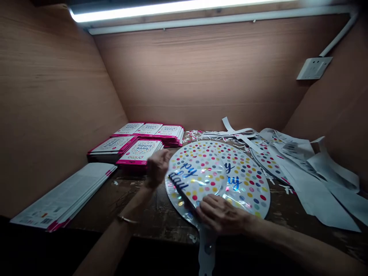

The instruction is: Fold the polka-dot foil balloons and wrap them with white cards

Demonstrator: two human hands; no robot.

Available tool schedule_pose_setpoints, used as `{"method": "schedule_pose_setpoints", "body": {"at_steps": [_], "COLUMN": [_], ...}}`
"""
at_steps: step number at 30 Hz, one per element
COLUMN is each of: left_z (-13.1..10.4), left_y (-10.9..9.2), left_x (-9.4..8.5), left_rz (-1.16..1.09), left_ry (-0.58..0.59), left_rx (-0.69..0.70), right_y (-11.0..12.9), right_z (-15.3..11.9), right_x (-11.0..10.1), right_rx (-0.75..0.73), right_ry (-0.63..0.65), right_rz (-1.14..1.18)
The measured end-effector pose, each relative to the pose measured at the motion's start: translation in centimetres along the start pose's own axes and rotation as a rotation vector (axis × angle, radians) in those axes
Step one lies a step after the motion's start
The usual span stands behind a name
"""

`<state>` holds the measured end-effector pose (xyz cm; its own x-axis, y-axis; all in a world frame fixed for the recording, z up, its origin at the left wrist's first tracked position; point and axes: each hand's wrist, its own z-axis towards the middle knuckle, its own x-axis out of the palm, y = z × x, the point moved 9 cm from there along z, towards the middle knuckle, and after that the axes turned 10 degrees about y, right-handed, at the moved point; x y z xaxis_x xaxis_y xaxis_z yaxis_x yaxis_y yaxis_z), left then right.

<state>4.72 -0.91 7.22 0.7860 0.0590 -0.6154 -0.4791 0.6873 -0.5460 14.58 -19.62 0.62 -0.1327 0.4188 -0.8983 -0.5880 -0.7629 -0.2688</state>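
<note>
Head view (worn camera): faces forward and down, close over bench.

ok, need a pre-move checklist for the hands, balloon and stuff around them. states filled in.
1. Right hand on the folded balloon: ok, fingers at its lower edge.
2. Left hand touching the balloon: cannot tell; it is blurred, at the left edge.
3. Tail wholly on the bench: not ok, it sticks out past the front edge.
4. Strips apart from the right hand: ok, off to the right.
5. Left hand apart from the packs: cannot tell; it overlaps the nearest one in view.
</note>
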Motion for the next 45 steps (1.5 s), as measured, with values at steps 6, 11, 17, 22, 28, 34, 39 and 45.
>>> {"method": "schedule_pose_setpoints", "body": {"at_steps": [6, 11, 17, 22, 28, 34, 39, 45], "left_z": [-6.7, -9.5, -8.8, -9.3, -13.4, -14.9, -14.7, -11.1], "left_y": [-0.4, 3.2, 2.5, 1.8, -3.8, -6.6, -6.9, 2.6], "left_x": [11.9, 14.5, 14.2, 12.8, 8.6, 8.7, 8.8, 8.0], "left_rz": [0.480, 0.555, 0.458, 0.378, 0.177, 0.154, 0.046, -0.414], "left_ry": [0.764, 1.007, 1.000, 1.096, 1.057, 1.001, 0.959, 0.469], "left_rx": [0.186, 0.093, 0.063, 0.093, 0.492, 0.605, 0.545, -0.521], "right_y": [1.4, -2.4, -15.9, -20.5, -20.0, -20.1, -19.9, -22.6], "right_z": [1.1, 4.5, 1.7, -3.0, -2.9, -3.2, -3.0, -4.0], "right_x": [3.1, 2.7, 13.3, 16.6, 16.5, 16.8, 16.3, 14.5], "right_rx": [0.085, 0.026, 0.390, 0.636, 0.630, 0.639, 0.649, 0.835], "right_ry": [0.222, 0.233, 0.534, 0.583, 0.564, 0.568, 0.481, 0.204], "right_rz": [0.139, 0.491, 0.426, 0.420, 0.433, 0.456, 0.576, 0.884]}}
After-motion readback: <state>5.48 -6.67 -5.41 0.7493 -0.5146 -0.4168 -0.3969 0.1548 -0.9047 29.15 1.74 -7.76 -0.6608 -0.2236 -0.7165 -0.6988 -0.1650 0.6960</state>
